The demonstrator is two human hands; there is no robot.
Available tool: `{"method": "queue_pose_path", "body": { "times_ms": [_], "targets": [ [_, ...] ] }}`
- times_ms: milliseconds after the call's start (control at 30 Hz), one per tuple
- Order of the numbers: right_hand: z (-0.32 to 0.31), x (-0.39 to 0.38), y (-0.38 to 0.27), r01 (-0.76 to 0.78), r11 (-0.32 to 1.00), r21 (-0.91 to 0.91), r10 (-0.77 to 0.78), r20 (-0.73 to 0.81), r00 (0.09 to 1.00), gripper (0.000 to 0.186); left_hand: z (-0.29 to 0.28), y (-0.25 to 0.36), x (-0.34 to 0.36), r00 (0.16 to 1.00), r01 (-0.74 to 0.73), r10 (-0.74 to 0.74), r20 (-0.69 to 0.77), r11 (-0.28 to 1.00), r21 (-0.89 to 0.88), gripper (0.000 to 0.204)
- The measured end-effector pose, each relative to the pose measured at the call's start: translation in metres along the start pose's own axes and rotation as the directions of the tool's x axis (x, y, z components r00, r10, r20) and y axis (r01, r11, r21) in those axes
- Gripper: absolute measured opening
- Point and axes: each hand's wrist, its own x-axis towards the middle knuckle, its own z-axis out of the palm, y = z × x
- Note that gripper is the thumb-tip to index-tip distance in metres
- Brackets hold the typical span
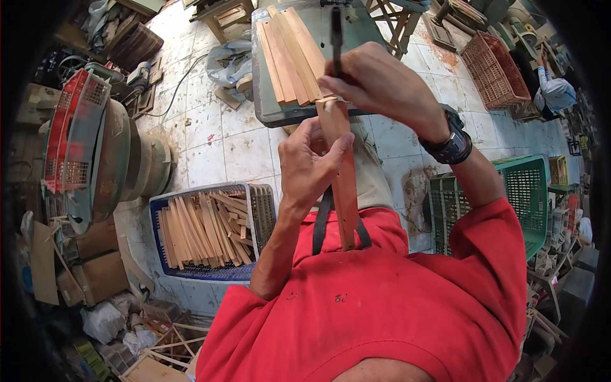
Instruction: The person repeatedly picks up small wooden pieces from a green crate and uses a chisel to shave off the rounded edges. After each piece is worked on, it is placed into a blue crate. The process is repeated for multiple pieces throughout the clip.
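My left hand is closed round the upper part of a reddish wooden slat. The slat runs down toward my waist, its lower end against my red shirt, and small dark holes show along it. Just above its upper end, my right hand grips a slim dark tool that points away from me. I cannot make out the tool's kind. Several pale wooden slats lie side by side on the grey-green worktable, right beyond my hands.
A blue crate full of wooden slats stands on the tiled floor at my left. On my right is a green crate. A machine with a red guard stands far left. Further off are a brown crate and another person.
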Motion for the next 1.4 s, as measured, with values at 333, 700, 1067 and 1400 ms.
{"method": "queue_pose_path", "body": {
  "times_ms": [333,700,1067,1400],
  "targets": [
    [0.106,-0.116,-0.043,-0.329,0.774,0.542,0.458,-0.12,0.881,0.035,-0.018,-0.029,0.016,0.988,0.153,-0.155,-0.005,0.979,-0.133,0.035],
    [0.151,-0.168,-0.048,-0.389,0.018,0.921,0.685,0.272,0.676,0.038,-0.015,-0.09,-0.021,0.934,0.354,-0.287,0.214,0.828,-0.434,0.035],
    [0.14,-0.176,-0.03,-0.213,-0.114,0.971,0.785,0.219,0.579,0.042,-0.013,-0.07,0.03,0.976,0.211,-0.157,0.154,0.861,-0.463,0.031],
    [0.125,-0.172,-0.027,-0.599,0.576,0.556,0.79,-0.193,0.582,0.049,0.035,-0.074,0.081,0.969,0.236,-0.175,0.177,0.873,-0.426,0.031]
  ]
}}
